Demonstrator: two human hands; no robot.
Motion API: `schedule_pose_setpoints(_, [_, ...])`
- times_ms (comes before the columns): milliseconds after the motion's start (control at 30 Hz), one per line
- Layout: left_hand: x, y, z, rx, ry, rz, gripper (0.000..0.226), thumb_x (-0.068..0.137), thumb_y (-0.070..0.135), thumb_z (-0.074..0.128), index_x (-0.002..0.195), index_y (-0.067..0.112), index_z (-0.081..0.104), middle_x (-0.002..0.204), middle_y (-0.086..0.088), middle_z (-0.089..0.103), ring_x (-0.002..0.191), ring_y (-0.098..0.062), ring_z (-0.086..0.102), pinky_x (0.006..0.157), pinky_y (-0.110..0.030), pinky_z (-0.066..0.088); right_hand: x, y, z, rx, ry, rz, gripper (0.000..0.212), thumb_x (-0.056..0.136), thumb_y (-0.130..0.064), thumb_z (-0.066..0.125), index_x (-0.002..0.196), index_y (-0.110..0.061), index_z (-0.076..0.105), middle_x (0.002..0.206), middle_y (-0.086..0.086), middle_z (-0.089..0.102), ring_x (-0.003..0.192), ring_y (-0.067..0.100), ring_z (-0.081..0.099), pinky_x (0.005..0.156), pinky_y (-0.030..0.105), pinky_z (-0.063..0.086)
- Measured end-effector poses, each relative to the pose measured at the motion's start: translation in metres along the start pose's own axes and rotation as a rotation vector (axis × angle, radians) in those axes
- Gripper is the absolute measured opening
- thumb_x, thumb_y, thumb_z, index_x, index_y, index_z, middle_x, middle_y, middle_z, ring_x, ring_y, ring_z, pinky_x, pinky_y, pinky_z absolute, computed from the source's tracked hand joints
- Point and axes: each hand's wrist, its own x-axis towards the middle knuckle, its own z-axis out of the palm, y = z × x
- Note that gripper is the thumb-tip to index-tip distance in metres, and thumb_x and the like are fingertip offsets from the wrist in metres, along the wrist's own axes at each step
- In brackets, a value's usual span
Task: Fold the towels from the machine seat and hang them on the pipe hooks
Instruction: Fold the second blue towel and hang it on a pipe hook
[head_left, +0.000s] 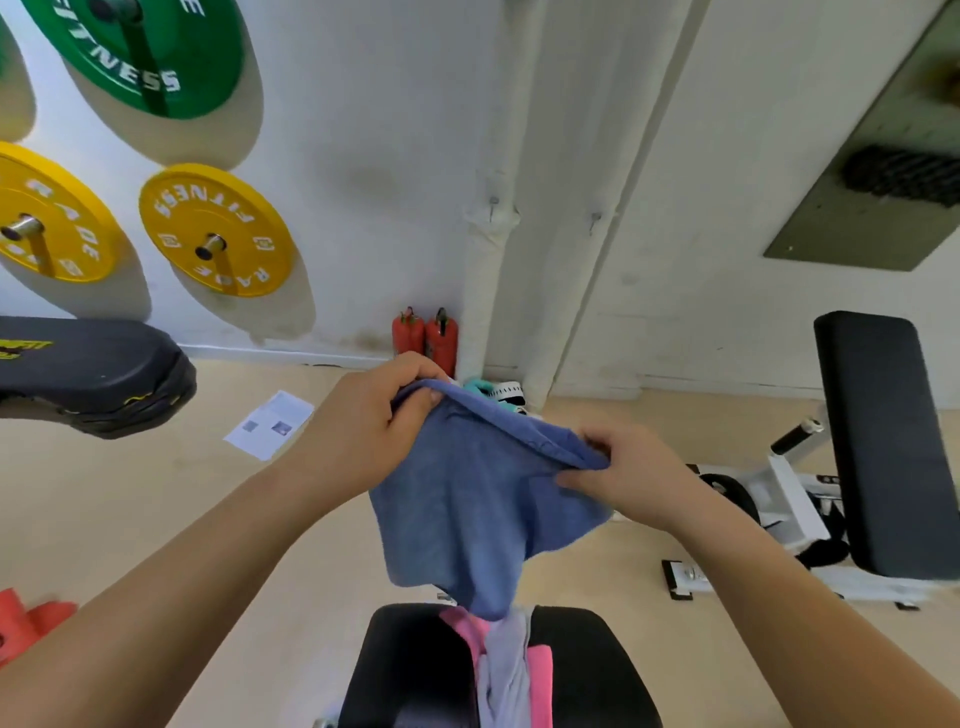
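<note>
A blue towel (467, 509) hangs in the air in front of me, held by its top edge. My left hand (363, 421) pinches the upper left corner. My right hand (623, 467) pinches the upper right corner. Below it, the black machine seat (405, 670) carries a pink towel (540, 680) and a light grey towel (506, 670) in a loose pile. Ahead, white pipes (485, 291) run up the wall, with a small hook (493, 203) on one and a second hook (595, 218) to its right.
Yellow weight plates (215, 231) and a green plate (140, 47) hang on the wall at left. Two red extinguishers (426, 338) stand by the pipes. A black bench (888, 441) is at right, a black pad (88, 374) at left, a paper sheet (270, 423) on the floor.
</note>
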Motion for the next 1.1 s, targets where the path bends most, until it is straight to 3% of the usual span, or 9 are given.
schedule_pose_setpoints(100, [0.014,-0.004,-0.010,0.048,0.050,0.008,0.014,0.099,0.023,0.058,0.095,0.033,0.067,0.085,0.014,0.071,0.088,-0.003,0.062,0.071,-0.012,0.045,0.000,-0.003,-0.017,0.077,0.081,0.015,0.017,0.077,-0.024,0.082,0.080,-0.013,0.069,0.067,0.005,0.060,0.061,0.008,0.046,0.060,0.027,0.040])
schedule_pose_setpoints(200, [0.019,-0.006,-0.023,0.072,0.138,0.007,0.011,0.098,0.025,0.062,0.091,0.029,0.070,0.080,0.012,0.071,0.082,-0.001,0.062,0.065,-0.012,0.043,-0.009,-0.008,-0.035,0.223,0.209,-0.007,0.016,0.082,-0.022,0.082,0.071,-0.018,0.072,0.054,-0.011,0.056,0.050,0.000,0.048,0.052,0.016,0.041])
schedule_pose_setpoints(400, [-0.012,-0.025,-0.023,0.049,0.068,0.014,0.016,0.098,0.018,0.061,0.091,0.030,0.068,0.084,0.008,0.066,0.086,-0.004,0.059,0.070,-0.007,0.041,-0.043,-0.004,-0.006,0.678,0.302,-0.031,0.014,0.097,-0.013,0.067,0.085,-0.017,0.073,0.072,-0.007,0.065,0.069,0.008,0.055,0.065,0.030,0.043])
schedule_pose_setpoints(467, [-0.035,-0.038,-0.021,0.110,-0.038,0.049,0.023,0.099,0.010,0.058,0.104,0.029,0.071,0.092,0.011,0.062,0.092,-0.003,0.056,0.079,-0.005,0.038,-0.059,0.002,0.009,0.710,0.271,-0.006,0.017,0.100,-0.011,0.062,0.091,-0.015,0.075,0.081,0.007,0.071,0.078,0.014,0.061,0.072,0.032,0.046])
schedule_pose_setpoints(567, [-0.080,-0.052,-0.025,0.127,-0.164,0.046,0.033,0.100,0.006,0.054,0.118,0.030,0.069,0.096,0.015,0.057,0.096,-0.001,0.056,0.081,-0.011,0.041,-0.089,0.014,0.030,0.674,0.177,0.024,0.020,0.103,-0.012,0.057,0.101,-0.016,0.077,0.090,0.003,0.079,0.081,0.007,0.070,0.069,0.015,0.052])
schedule_pose_setpoints(767, [-0.183,-0.038,-0.003,0.025,-0.139,-0.136,0.028,0.097,0.013,0.063,0.079,0.035,0.064,0.088,0.012,0.062,0.083,-0.011,0.060,0.070,-0.016,0.045,-0.157,0.047,0.066,0.696,0.049,0.039,0.026,0.103,-0.025,0.050,0.116,-0.018,0.073,0.103,-0.002,0.080,0.100,0.009,0.073,0.081,0.017,0.056])
schedule_pose_setpoints(867, [-0.231,-0.023,0.014,-0.041,-0.099,-0.174,0.025,0.098,0.013,0.063,0.080,0.030,0.064,0.087,0.009,0.064,0.079,-0.010,0.060,0.069,-0.014,0.045,-0.196,0.070,0.083,0.721,-0.039,0.115,0.038,0.095,-0.043,0.051,0.119,-0.022,0.071,0.108,-0.005,0.079,0.107,0.009,0.072,0.089,0.023,0.054])
schedule_pose_setpoints(967, [-0.278,-0.009,0.031,-0.018,-0.158,-0.247,0.024,0.103,0.016,0.054,0.088,0.028,0.068,0.085,0.008,0.068,0.079,-0.010,0.062,0.069,-0.017,0.046,-0.237,0.091,0.102,0.703,-0.101,0.160,0.026,0.102,-0.039,0.050,0.115,-0.030,0.070,0.111,-0.009,0.078,0.111,0.006,0.069,0.100,0.028,0.050])
schedule_pose_setpoints(1100, [-0.333,0.006,0.049,0.045,-0.179,-0.299,0.028,0.104,0.017,0.050,0.095,0.036,0.067,0.088,0.013,0.071,0.081,-0.013,0.064,0.071,-0.021,0.048,-0.281,0.109,0.122,0.675,-0.102,0.172,0.024,0.107,-0.030,0.046,0.107,-0.033,0.070,0.101,-0.015,0.077,0.102,0.000,0.069,0.088,0.015,0.052])
